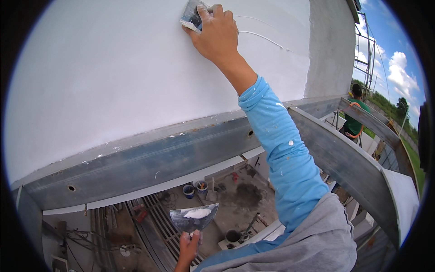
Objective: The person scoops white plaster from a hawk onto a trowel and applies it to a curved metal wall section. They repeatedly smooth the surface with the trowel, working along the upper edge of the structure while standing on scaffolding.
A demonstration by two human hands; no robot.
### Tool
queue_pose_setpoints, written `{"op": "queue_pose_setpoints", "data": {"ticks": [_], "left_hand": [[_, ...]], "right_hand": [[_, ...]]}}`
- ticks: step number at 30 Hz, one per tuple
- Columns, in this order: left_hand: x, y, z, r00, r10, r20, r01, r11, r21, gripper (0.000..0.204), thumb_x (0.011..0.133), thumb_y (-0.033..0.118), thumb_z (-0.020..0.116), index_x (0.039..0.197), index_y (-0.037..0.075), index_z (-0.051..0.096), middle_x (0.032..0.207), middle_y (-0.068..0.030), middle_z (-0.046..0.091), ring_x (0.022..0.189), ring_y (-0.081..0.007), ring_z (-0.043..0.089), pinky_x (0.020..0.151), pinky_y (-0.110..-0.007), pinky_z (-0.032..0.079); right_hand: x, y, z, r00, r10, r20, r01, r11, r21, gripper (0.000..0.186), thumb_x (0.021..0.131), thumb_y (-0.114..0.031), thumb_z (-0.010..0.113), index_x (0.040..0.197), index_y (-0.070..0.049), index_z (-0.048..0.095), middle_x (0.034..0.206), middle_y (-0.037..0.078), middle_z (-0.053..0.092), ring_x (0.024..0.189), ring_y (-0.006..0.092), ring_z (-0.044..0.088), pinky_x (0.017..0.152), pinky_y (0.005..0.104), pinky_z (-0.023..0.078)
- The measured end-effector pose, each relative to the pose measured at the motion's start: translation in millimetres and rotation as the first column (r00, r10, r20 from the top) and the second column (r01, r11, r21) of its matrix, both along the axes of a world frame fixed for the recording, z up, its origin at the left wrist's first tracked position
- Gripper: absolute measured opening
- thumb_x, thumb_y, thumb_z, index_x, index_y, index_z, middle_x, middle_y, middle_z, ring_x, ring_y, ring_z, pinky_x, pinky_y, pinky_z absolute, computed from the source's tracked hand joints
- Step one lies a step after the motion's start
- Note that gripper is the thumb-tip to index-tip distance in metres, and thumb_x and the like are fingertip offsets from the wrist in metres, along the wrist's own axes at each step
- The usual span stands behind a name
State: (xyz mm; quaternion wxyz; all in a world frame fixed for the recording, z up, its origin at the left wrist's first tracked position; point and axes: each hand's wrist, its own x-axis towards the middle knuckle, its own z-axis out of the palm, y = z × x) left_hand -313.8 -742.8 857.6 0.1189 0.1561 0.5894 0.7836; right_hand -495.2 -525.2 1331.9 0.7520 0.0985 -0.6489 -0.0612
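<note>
My right hand (218,34) is raised to the white-coated wall (136,68) and closed around a putty knife (191,17). The blade, smeared with white putty, is at the wall surface; its handle is mostly hidden by my fingers. Thin raised ridges of putty curve across the wall just right of that hand. Low in the view, my left hand (189,248) grips a second, wider putty knife (181,221) with its blade upward. A lump of white putty (197,213) lies on that blade.
A steel beam (149,156) runs along the wall's base, and another beam (346,158) extends at right. Far below are buckets (188,191), a shovel (211,195) and long metal bars (154,226). A person in green (355,115) is beyond the right beam, near scaffolding (366,50).
</note>
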Motion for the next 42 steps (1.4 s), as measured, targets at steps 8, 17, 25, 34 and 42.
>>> {"op": "queue_pose_setpoints", "data": {"ticks": [8, 17, 25, 34, 42], "left_hand": [[15, 7, -3, 0.998, 0.054, 0.036, -0.053, 0.998, -0.016, 0.027, 0.099, 0.027, 0.057, 0.108, 0.001, 0.053, 0.078, -0.0032, 0.058, 0.065, -0.0103, 0.052, 0.058, -0.026, 0.044], [10, 32, -3, 0.979, 0.126, 0.158, -0.130, 0.991, 0.015, 0.025, 0.098, 0.023, 0.057, 0.109, 0.001, 0.052, 0.080, -0.0038, 0.059, 0.063, -0.0106, 0.053, 0.055, -0.025, 0.044], [6, 61, 8, 0.983, 0.123, 0.136, -0.114, 0.991, -0.074, 0.025, 0.098, 0.023, 0.057, 0.107, 0.000, 0.054, 0.078, -0.0041, 0.059, 0.063, -0.0102, 0.053, 0.056, -0.025, 0.044], [6, 69, -6, 0.978, 0.135, 0.157, -0.129, 0.991, -0.045, 0.027, 0.098, 0.024, 0.058, 0.110, 0.000, 0.052, 0.080, -0.0040, 0.059, 0.064, -0.0107, 0.053, 0.057, -0.026, 0.044], [4, 40, -7, 0.987, 0.141, 0.079, -0.139, 0.990, -0.035, 0.027, 0.098, 0.025, 0.057, 0.110, 0.001, 0.051, 0.079, -0.0043, 0.059, 0.063, -0.0109, 0.053, 0.056, -0.026, 0.044]], "right_hand": [[61, 83, 47, 0.930, 0.261, 0.260, -0.296, 0.949, 0.105, 0.036, 0.095, -0.023, 0.059, 0.125, -0.005, 0.061, 0.119, 0.017, 0.066, 0.088, 0.0390, 0.069, 0.073, 0.0401, 0.057], [80, 427, 98, 0.888, 0.440, 0.136, -0.145, 0.548, -0.824, 0.039, 0.091, -0.025, 0.064, 0.115, 0.005, 0.060, 0.107, 0.013, 0.064, 0.087, 0.0242, 0.067, 0.065, 0.0340, 0.061], [39, 495, 97, 0.914, 0.285, 0.290, 0.079, 0.577, -0.813, 0.041, 0.089, -0.029, 0.063, 0.112, 0.004, 0.060, 0.107, 0.014, 0.064, 0.089, 0.0271, 0.066, 0.063, 0.0369, 0.060], [10, 472, 109, 0.873, 0.219, 0.436, 0.204, 0.648, -0.734, 0.044, 0.084, -0.032, 0.063, 0.112, 0.001, 0.065, 0.108, 0.016, 0.066, 0.093, 0.0288, 0.065, 0.068, 0.0392, 0.057], [2, 290, 106, 0.924, -0.078, 0.373, 0.291, 0.775, -0.561, 0.050, 0.078, -0.042, 0.057, 0.110, -0.007, 0.070, 0.110, 0.015, 0.070, 0.099, 0.0331, 0.068, 0.084, 0.0425, 0.052]]}}
